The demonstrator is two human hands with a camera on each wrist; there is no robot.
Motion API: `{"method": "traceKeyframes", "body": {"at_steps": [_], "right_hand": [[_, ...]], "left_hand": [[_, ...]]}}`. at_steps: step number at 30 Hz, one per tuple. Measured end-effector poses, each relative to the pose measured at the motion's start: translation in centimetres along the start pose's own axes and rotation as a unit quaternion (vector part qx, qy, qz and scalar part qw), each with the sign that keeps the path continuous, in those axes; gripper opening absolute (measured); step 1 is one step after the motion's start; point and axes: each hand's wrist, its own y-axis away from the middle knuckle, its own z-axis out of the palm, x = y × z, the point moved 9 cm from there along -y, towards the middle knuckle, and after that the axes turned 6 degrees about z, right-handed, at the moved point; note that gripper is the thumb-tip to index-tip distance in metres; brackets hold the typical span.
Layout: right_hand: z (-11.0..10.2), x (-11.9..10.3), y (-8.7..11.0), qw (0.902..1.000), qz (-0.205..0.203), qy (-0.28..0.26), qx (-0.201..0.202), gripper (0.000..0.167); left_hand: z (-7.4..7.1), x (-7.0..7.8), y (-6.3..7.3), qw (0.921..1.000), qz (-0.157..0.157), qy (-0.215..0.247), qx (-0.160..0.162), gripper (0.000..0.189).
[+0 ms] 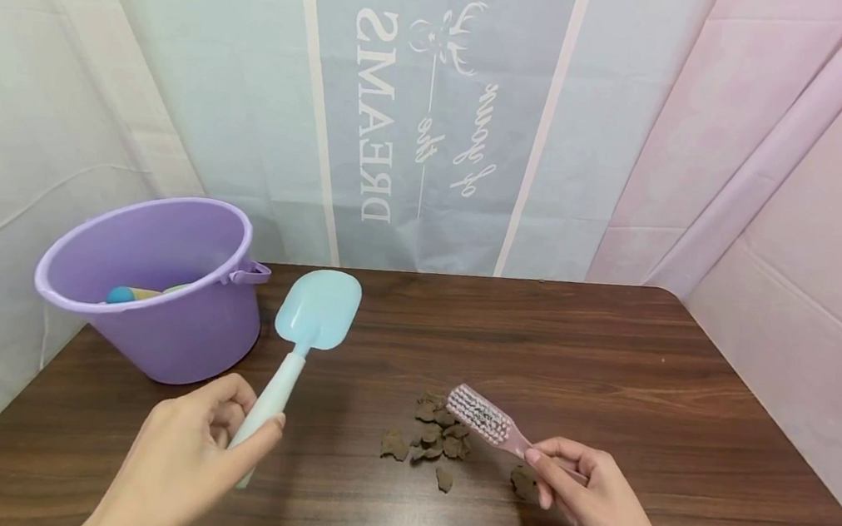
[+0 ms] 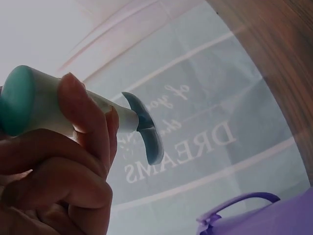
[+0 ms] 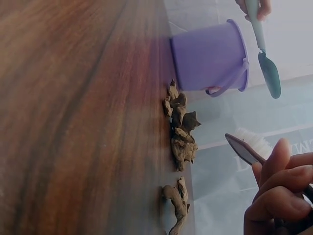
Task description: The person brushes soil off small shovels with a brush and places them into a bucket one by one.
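Note:
My left hand [image 1: 187,447] grips the pale handle of a light blue toy shovel [image 1: 318,308], its blade raised above the table. The left wrist view shows fingers curled round that handle, with the shovel blade [image 2: 146,129] seen edge-on. In my right hand [image 1: 592,495] is a small pink brush [image 1: 482,419], pinched by the handle, bristles up. The brush hangs over a loose pile of brown, bark-like pieces [image 1: 432,435] on the table. One more brown piece [image 1: 522,482] lies partly hidden beneath my right hand. The right wrist view shows the pieces [image 3: 181,132] as curled and rough.
A purple bucket [image 1: 188,343] stands at the table's left, with blue, yellow and green things partly visible inside. Its handle hangs at the right rim. The dark wooden table [image 1: 608,355] is bounded by hanging cloth [image 1: 423,238] at the back and sides. Something dark shows beneath my left wrist.

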Motion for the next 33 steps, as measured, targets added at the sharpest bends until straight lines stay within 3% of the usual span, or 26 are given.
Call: {"method": "traceKeyframes", "body": {"at_steps": [6, 12, 19, 33], "right_hand": [[0.3, 0.0, 0.1, 0.9993, -0.036, 0.007, -0.010, 0.023], [0.4, 0.3, 0.1, 0.9997, -0.022, 0.011, -0.007, 0.022], [0.6, 0.2, 0.1, 0.9987, -0.045, -0.002, -0.024, 0.022], [0.8, 0.3, 0.2, 0.9988, -0.036, -0.012, -0.032, 0.023]], "left_hand": [[-0.6, -1.0, -0.3, 0.9997, -0.023, -0.008, -0.007, 0.022], [-1.6, -1.6, -0.6, 0.9994, -0.028, -0.019, 0.003, 0.020], [-2.7, -2.2, -1.3, 0.9989, -0.034, -0.028, 0.013, 0.021], [-4.7, -4.0, -2.4, 0.9975, -0.035, -0.054, 0.029, 0.023]]}}
